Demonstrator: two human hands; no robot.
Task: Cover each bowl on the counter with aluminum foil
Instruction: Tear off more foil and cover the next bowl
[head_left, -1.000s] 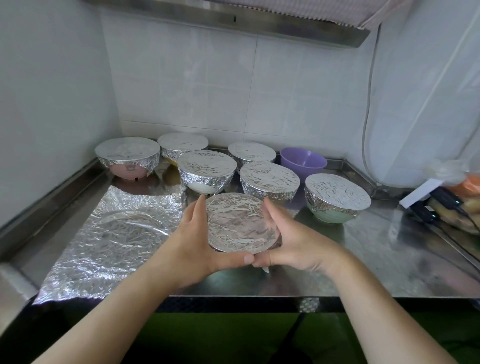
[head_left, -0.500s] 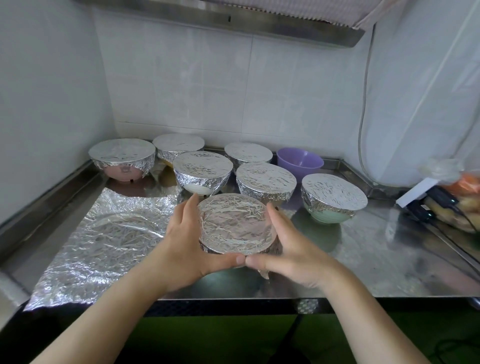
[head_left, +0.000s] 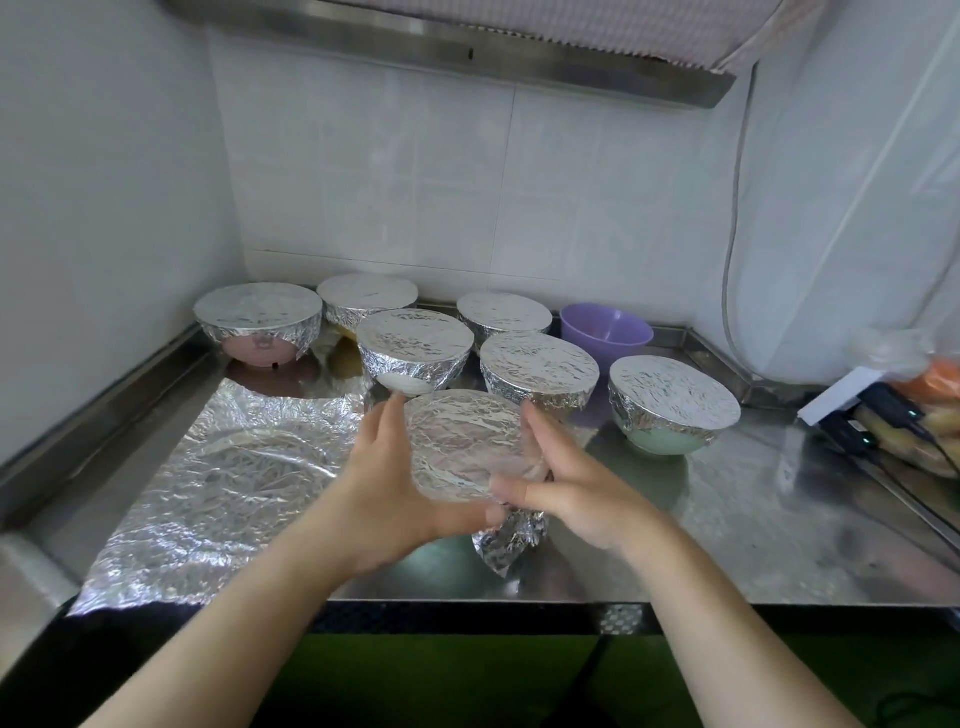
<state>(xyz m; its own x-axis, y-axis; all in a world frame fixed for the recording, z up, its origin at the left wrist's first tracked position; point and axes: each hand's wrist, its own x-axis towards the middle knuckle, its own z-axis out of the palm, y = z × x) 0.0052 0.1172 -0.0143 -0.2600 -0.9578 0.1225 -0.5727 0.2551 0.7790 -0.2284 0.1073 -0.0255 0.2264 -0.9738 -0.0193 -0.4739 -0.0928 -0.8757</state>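
A foil-wrapped bowl (head_left: 460, 441) is held between my left hand (head_left: 387, 486) and my right hand (head_left: 569, 486) just above the steel counter (head_left: 727, 519). Both palms press its sides, and a loose tail of foil (head_left: 506, 540) hangs below it. Behind it stand several foil-covered bowls, among them a pink one (head_left: 258, 325) at the left, a white one (head_left: 414, 349) in the middle and a green one (head_left: 672, 408) at the right. A purple bowl (head_left: 605, 332) at the back has no foil. A flat crumpled foil sheet (head_left: 223, 478) lies on the counter's left.
White tiled walls close the back and left. A range hood (head_left: 467, 47) hangs overhead. At the right edge lie dark cables and a plug (head_left: 857, 436) beside a plastic bag of food (head_left: 930, 415). A white cord (head_left: 732, 218) runs down the right wall.
The bowl has tilted and turned between my hands. My right hand has slid round to its front and a foil tail now shows below. The view has shifted slightly.
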